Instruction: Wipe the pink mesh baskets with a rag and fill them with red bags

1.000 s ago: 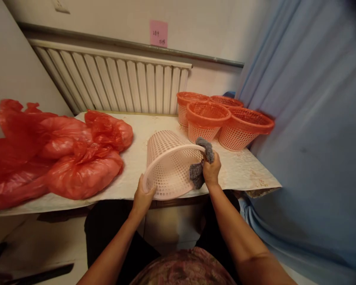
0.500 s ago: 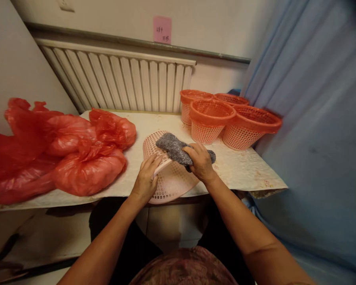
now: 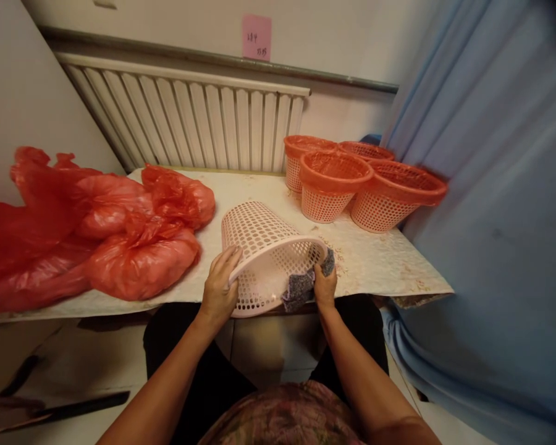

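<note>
Covered table (image 3: 380, 266) — pale basket (image 3: 264, 225), gray cloth (image 3: 299, 290) — red bags (image 3: 143, 259).

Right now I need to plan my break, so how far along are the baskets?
Four baskets look done, with red liners over their rims. In hand is a pale basket on its side: the left hand grips its rim, and the right hand holds a grey cloth against it. That one has no liner, so lining it seems left; how much wiping remains, I can't tell.
</note>
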Available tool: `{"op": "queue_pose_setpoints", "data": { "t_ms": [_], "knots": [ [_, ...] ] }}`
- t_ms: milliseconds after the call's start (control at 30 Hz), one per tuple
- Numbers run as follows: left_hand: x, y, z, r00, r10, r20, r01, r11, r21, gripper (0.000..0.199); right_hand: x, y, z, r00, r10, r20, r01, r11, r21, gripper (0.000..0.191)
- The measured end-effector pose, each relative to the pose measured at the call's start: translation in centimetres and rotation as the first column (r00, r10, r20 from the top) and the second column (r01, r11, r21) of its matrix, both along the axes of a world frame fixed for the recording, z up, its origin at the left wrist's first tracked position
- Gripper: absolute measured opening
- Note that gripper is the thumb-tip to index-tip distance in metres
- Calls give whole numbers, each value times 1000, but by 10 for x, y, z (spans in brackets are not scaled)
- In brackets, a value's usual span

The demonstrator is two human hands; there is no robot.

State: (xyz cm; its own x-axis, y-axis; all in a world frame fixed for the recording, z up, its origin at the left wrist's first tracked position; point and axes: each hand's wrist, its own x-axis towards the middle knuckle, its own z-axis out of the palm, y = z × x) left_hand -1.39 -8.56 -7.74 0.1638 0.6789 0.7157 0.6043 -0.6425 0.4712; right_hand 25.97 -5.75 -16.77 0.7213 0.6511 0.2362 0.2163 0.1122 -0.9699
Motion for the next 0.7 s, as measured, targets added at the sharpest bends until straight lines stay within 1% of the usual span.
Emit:
{"op": "queue_pose_setpoints", "data": {
  "t_ms": [33,67,133,167,200,233,267,300,333,367,400,433,467,500,533,600,633,700],
  "knots": [
    [-2,-1,-2,999,23,27,-23,1000,-9,57,0,1,7,1000,3,25,-3,1000,12,49],
    [-4,-1,-4,997,51,56,-49,998,-26,55,0,3,18,997,-1,71,-2,999,36,46],
    [-5,-1,-7,989,106,104,-98,993,-71,50,1,8,49,976,-18,217,-9,993,119,37],
    [-4,0,-7,986,123,113,-113,990,-90,49,1,10,67,948,-15,317,-44,983,177,31],
    [-2,1,-6,986,128,109,-117,988,-100,48,0,11,85,899,-6,439,-109,966,236,29],
    [1,3,-4,988,121,95,-111,989,-100,48,-2,12,102,820,0,572,-192,942,276,29],
    [5,5,-2,991,106,78,-99,991,-89,48,-5,11,119,721,12,693,-284,917,280,32],
    [9,8,2,994,89,61,-84,994,-72,49,-10,10,133,603,38,797,-374,896,240,35],
    [13,10,5,997,69,43,-67,996,-55,51,-16,8,145,485,59,872,-439,880,184,36],
    [17,13,9,998,50,27,-48,998,-40,53,-21,6,154,378,86,922,-483,867,118,36],
    [19,15,12,999,29,12,-29,999,-28,55,-26,4,161,292,110,950,-509,859,57,35],
    [22,18,14,1000,8,-4,-8,1000,-20,58,-30,2,165,234,128,964,-520,854,13,35],
    [23,19,15,1000,-16,-19,15,1000,-16,61,-32,0,167,200,143,969,-525,851,-17,35],
    [23,21,15,999,-39,-33,38,999,-17,63,-32,-1,167,184,152,971,-527,849,-33,35],
    [23,21,15,998,-56,-42,55,998,-20,64,-30,-1,165,185,156,970,-527,849,-37,36],
    [22,20,12,997,-63,-46,62,998,-27,66,-23,0,159,221,159,962,-524,852,-20,36],
    [21,20,10,997,-58,-44,56,998,-29,66,-18,1,154,258,159,953,-520,854,-1,36],
    [19,17,6,998,-43,-34,42,999,-28,66,-7,4,142,370,153,916,-508,859,62,35]
  ]
}}
